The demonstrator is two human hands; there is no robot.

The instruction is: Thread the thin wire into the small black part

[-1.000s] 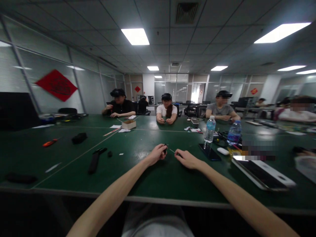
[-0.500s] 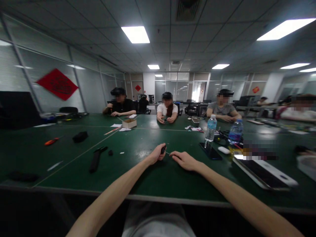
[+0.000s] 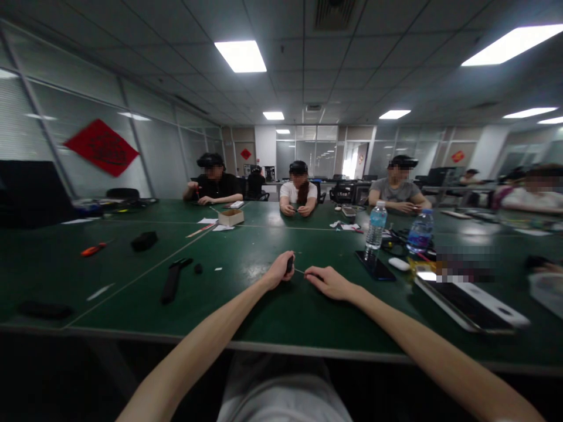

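Above the green table (image 3: 246, 319), my left hand (image 3: 277, 272) is closed round a small black object (image 3: 289, 265), most of it covered by the fingers. A thin, light rod (image 3: 299, 271) spans the short gap between that object and my right hand (image 3: 331, 283). The right fingers are pinched together at the rod's right end; whether a handle is hidden under them I cannot tell. Left of my hands lie a long black part with a crosspiece (image 3: 171, 282), a small round black piece (image 3: 197, 268) and a tiny white scrap (image 3: 218, 269).
Farther left are an orange-handled screwdriver (image 3: 92, 250) and a black block (image 3: 144, 241). A dark phone (image 3: 376, 266), water bottle (image 3: 376, 225), second bottle (image 3: 420, 231), white mouse (image 3: 399, 264) and white device (image 3: 475, 305) stand or lie right. Several people sit beyond the table, near an open box (image 3: 231, 218).
My hands stay nearly in place, with the right one slightly farther right and a little more rod showing between them. The view has tilted slightly.
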